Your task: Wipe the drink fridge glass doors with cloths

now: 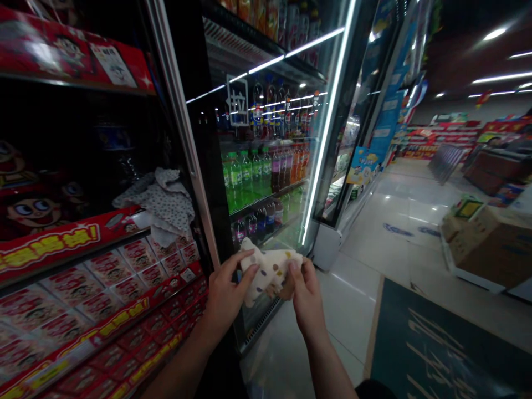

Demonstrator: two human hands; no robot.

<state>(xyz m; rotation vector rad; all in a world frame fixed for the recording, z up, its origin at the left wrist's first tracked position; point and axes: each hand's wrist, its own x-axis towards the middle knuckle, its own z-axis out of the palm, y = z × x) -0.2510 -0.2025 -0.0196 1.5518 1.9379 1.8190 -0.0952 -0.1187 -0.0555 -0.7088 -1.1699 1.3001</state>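
Note:
A small white cloth point(269, 272) with dark and yellow spots is stretched between my two hands, bunched and partly folded. My left hand point(230, 282) pinches its left end between thumb and fingers. At the right end, my right hand point(306, 288) grips it the same way, thumb on top. Behind the cloth stands a glass-door drinks cooler point(266, 221), its shelves holding green, purple, orange and dark bottles. To the left, a second cloth point(164, 205), pale with small dark dots, lies crumpled over the edge of a red shelf.
Red-and-white packages point(97, 277) fill the display shelf at left. A metal door frame point(183, 111) rises beside it. On the tiled floor at right are a dark green mat point(440, 338) and a cardboard box point(486, 238) on a low platform.

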